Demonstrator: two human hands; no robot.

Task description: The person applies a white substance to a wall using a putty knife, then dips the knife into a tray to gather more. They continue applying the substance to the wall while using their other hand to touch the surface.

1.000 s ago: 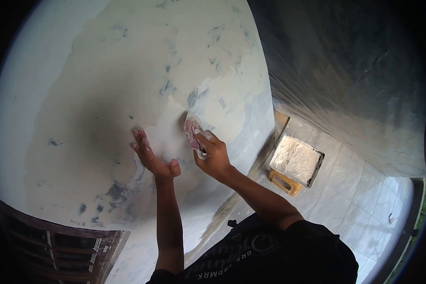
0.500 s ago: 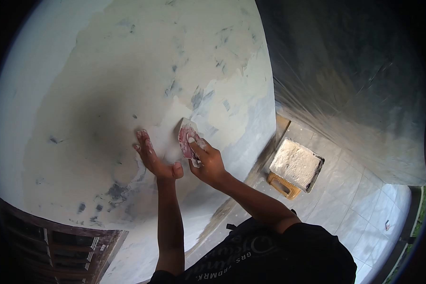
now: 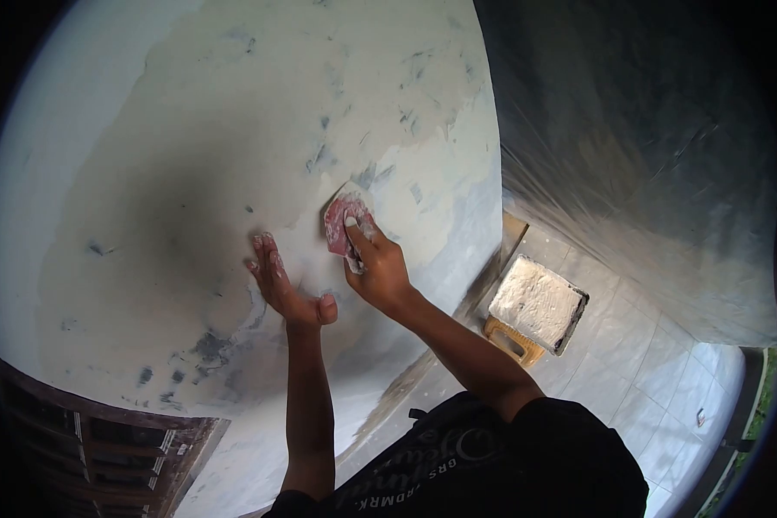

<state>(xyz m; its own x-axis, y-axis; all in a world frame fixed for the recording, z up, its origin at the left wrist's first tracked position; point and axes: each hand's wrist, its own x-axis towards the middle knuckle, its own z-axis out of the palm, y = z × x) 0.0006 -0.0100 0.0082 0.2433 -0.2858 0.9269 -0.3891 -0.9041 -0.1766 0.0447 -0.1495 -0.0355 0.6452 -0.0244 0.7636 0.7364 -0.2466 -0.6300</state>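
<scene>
My right hand (image 3: 378,263) grips a red putty knife (image 3: 345,216) smeared with white, its broad edge against the wall (image 3: 190,112). The fingers of my left hand (image 3: 283,283) are stretched out and spattered with white paste; the hand is at the wall, left of the knife. Around both hands the wall shows pale filler patches and scattered dark grey marks. A dark scuffed patch (image 3: 211,347) lies below and left of my left hand.
A tray of white paste (image 3: 535,300) rests on a yellow stool (image 3: 511,343) on the tiled floor (image 3: 617,375) at the right. Clear plastic sheeting (image 3: 630,173) hangs beyond the wall's edge. A brown wooden window frame (image 3: 104,449) is at lower left.
My right hand has moved the putty knife slightly up along the wall, and the knife has turned a little. My left hand has kept nearly the same place and pose.
</scene>
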